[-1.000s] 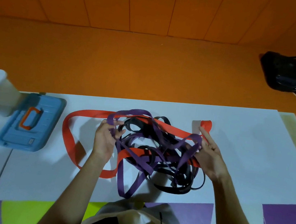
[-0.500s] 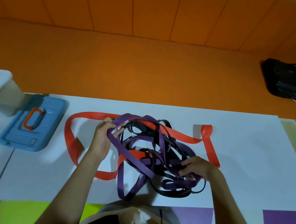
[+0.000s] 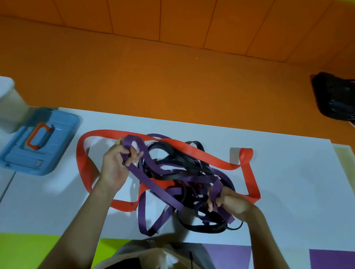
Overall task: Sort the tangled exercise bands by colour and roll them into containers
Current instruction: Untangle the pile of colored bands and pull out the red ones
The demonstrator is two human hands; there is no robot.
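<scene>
R hand (image 3: 233,203) now curled round purple band (image 3: 158,188), L hand (image 3: 115,164) too

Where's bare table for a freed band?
Widest bare table: right of the red band, out to the edge. Narrow strip between blue case and red band. Centre crowded: left hand and right hand grip the tangled purple band.

- Left hand (image 3: 115,164), forearm reaching forward, fingers curled round the purple band (image 3: 154,184).
- Right hand (image 3: 232,202), knuckles up, pinches the same band, nearer the body.
</scene>
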